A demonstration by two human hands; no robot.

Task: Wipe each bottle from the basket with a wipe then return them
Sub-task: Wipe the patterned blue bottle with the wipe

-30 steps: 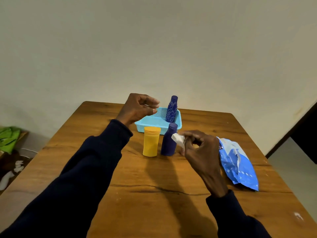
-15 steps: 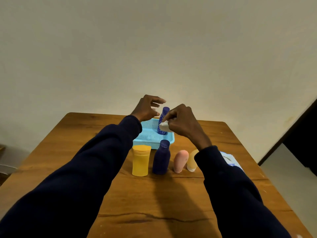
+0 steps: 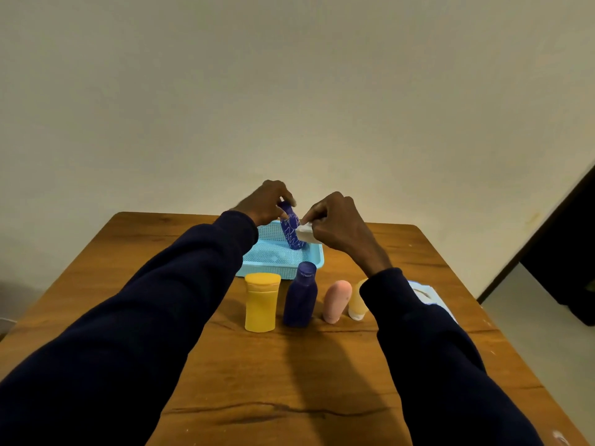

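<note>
No words or numbers can be read anywhere here. The blue bottle [image 3: 292, 233] at 12 o'clock on the table [image 3: 322, 365], up over the basket [image 3: 273, 263], has white zigzag lines on it, but they are just squiggles, not letters. The blue wipes pack [image 3: 429, 296] at 3 o'clock shows a pale patch, mostly hidden by a sleeve and too blurry to read.

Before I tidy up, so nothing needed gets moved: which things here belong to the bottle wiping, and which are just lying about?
In the job: patterned blue bottle, gripped by the left hand; wipe, pinched by the right hand; blue basket; yellow bottle; dark blue bottle; pink bottle; orange bottle; wipes pack.
Lying about: dark shape at the right edge, too dim to name.
</note>
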